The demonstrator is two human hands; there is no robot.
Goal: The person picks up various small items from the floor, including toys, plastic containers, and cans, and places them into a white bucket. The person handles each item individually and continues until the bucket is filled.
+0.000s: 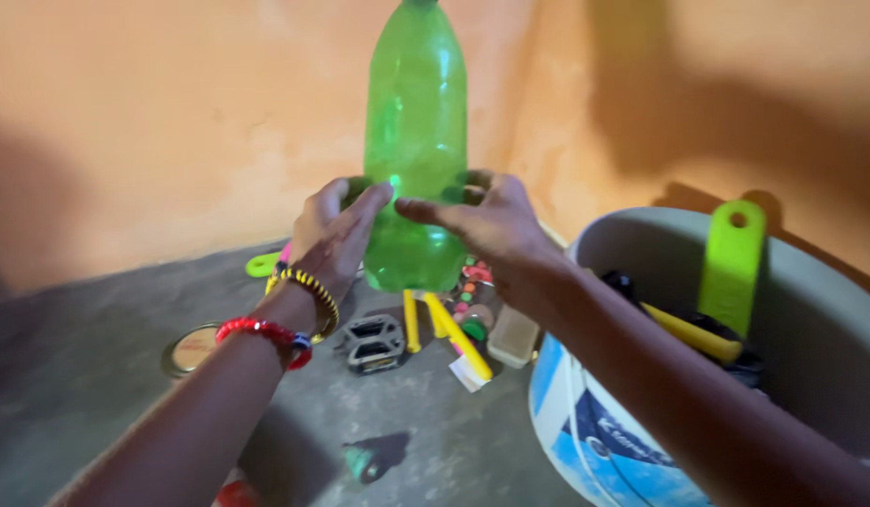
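Round tin lid (189, 349) flat on grey floor (97, 376), far left. Black bike pedal (372, 342) beside yellow sticks (435, 324). My left hand (334, 239) wraps green plastic bottle (415, 141) low down; right hand (491, 225) wraps other side. Bottle upright, held up off floor, in front of orange wall (172, 113). I think step is lifting bottle. Next move needs steady two-hand hold. Bucket (810, 310) at right holds green handle (731, 263); maybe brush, hard to tell.
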